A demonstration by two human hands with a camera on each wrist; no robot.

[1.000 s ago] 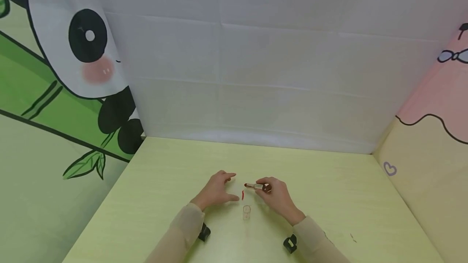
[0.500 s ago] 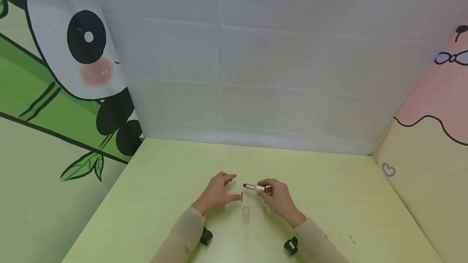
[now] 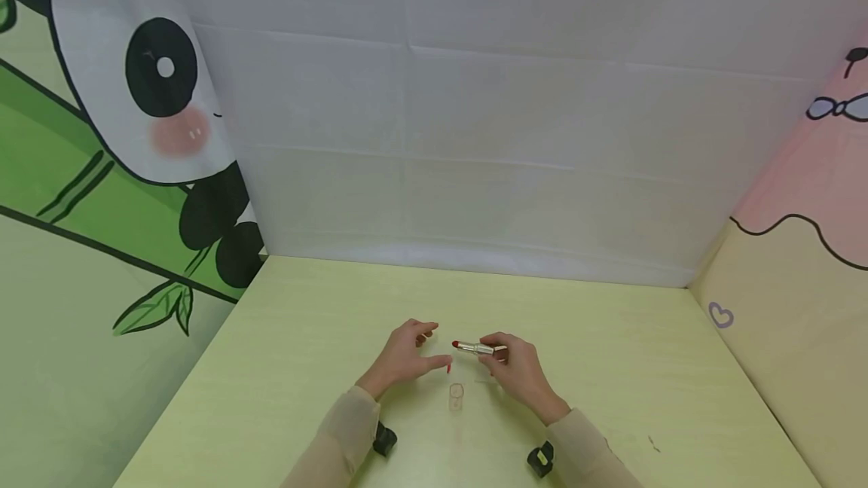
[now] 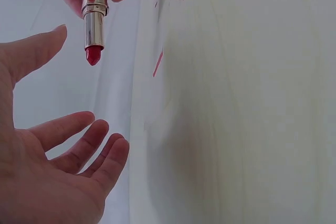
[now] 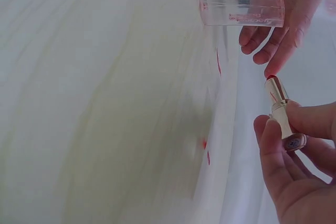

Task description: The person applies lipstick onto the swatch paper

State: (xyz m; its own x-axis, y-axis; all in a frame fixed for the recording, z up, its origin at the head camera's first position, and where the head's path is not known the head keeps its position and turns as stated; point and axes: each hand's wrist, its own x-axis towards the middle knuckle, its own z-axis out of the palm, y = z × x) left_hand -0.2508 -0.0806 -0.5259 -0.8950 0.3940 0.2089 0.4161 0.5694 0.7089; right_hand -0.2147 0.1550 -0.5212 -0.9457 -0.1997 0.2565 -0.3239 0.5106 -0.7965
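Note:
My right hand (image 3: pixel 524 375) pinches a lipstick (image 3: pixel 475 348) by its base, its red tip pointing left toward my other hand. In the right wrist view the gold tube (image 5: pixel 276 98) lies between thumb and fingers. My left hand (image 3: pixel 401 356) is held with thumb and fingers spread, holding nothing. In the left wrist view the lipstick's red tip (image 4: pixel 93 55) is above the left fingers, apart from them. A clear cap (image 3: pixel 456 396) stands on the table between the hands, nearer the body. A red mark (image 4: pixel 158 63) shows on the table.
The pale yellow table (image 3: pixel 325 292) meets a white cloth (image 3: pixel 475 111) at its back. Printed panels stand at left and right. A small dark mark (image 3: pixel 654 443) is on the table at the right.
The left thumb has moved slightly right, over part of the red mark. The lipstick has shifted slightly right with my right hand.

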